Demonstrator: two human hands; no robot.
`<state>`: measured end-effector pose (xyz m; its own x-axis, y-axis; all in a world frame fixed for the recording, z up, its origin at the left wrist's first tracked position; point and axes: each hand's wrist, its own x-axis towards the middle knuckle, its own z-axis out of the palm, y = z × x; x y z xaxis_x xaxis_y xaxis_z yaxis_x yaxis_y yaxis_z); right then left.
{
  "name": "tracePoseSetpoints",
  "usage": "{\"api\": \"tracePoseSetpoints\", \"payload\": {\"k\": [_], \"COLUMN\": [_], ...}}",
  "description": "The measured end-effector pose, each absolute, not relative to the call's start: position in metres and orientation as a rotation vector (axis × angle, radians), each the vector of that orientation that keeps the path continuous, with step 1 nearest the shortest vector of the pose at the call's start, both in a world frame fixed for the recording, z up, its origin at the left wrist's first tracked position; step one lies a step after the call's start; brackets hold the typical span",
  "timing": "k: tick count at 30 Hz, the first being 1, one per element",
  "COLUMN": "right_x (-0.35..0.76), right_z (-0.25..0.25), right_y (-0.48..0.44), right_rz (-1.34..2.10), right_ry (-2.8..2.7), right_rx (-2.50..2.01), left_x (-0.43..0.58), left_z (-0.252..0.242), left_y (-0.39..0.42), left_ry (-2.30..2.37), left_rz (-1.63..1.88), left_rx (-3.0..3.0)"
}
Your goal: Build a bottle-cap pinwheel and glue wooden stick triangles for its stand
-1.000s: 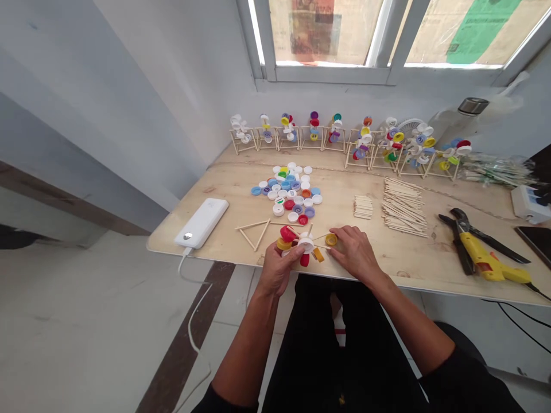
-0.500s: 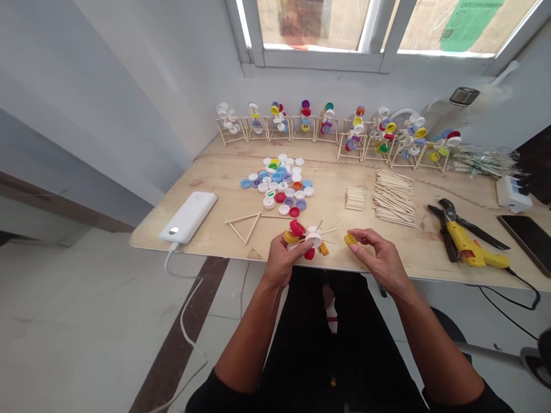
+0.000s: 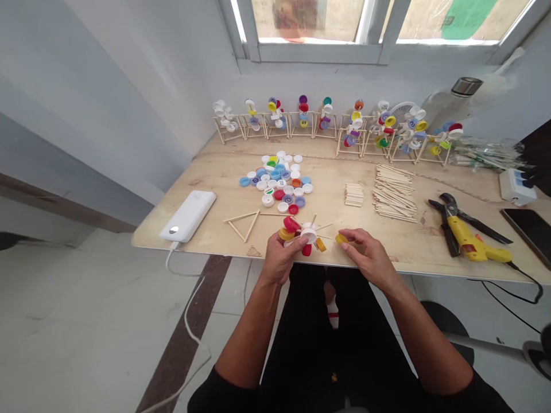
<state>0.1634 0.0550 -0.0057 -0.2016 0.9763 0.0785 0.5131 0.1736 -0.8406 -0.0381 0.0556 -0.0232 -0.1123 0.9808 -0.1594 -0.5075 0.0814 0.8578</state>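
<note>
Wheel (image 3: 303,226): in the head view, it is resting in the left hand (image 3: 279,257) over the near edge of the surface (image 3: 329,175), its white hub (image 3: 309,236) showing.
Left hand: thumb and fingers are pinching the wheel, the thumb pressing near the hub.
Right hand (image 3: 367,252): thumb and fingers are pinching a yellow cap (image 3: 341,238).
Bare sticks (image 3: 326,236): they are jutting from the wheel toward the yellow cap, tips just beside it; whether they are touching, I cannot tell.
Steadiness: keeping the hub still and squaring the cap to a single stick is probably working best; squeezing hard is likely straining the joints.
Cap pile (image 3: 279,194): it is lying beyond the wheel, slightly left.
Triangle (image 3: 252,226): it is lying left of the wheel, a loose stick (image 3: 275,214) stretching between; the left hand is probably needing care there.
Short sticks (image 3: 353,195), long sticks (image 3: 394,192): both bundles are lying beyond the right hand.
Glue gun (image 3: 467,236), pliers (image 3: 484,225): they are lying together, well right, leaving the hands unobstructed.
Back row (image 3: 303,107): capped wheels are standing in stick frames along the wall.
Power bank (image 3: 189,215): it is sitting far left, its cable (image 3: 186,315) trailing off the edge.
</note>
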Motion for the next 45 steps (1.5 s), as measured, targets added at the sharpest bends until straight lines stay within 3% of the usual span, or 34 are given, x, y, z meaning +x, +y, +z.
{"api": "tracePoseSetpoints", "payload": {"k": [15,37,45], "right_x": [0.150,0.138,0.138], "right_z": [0.007,0.014,0.014], "right_y": [0.049,0.054,0.054], "right_rz": [1.189,0.672,0.682], "right_ry": [-1.489,-1.903,-1.935], "right_rx": [-1.354,-1.310,-1.332], "left_x": [-0.041,-0.041,-0.042], "left_z": [-0.025,-0.026,-0.026], "left_y": [0.056,0.055,0.054], "left_ry": [0.951,0.944,0.931], "left_rz": [1.401,1.367,1.362], "left_rx": [0.654,0.677,0.707]}}
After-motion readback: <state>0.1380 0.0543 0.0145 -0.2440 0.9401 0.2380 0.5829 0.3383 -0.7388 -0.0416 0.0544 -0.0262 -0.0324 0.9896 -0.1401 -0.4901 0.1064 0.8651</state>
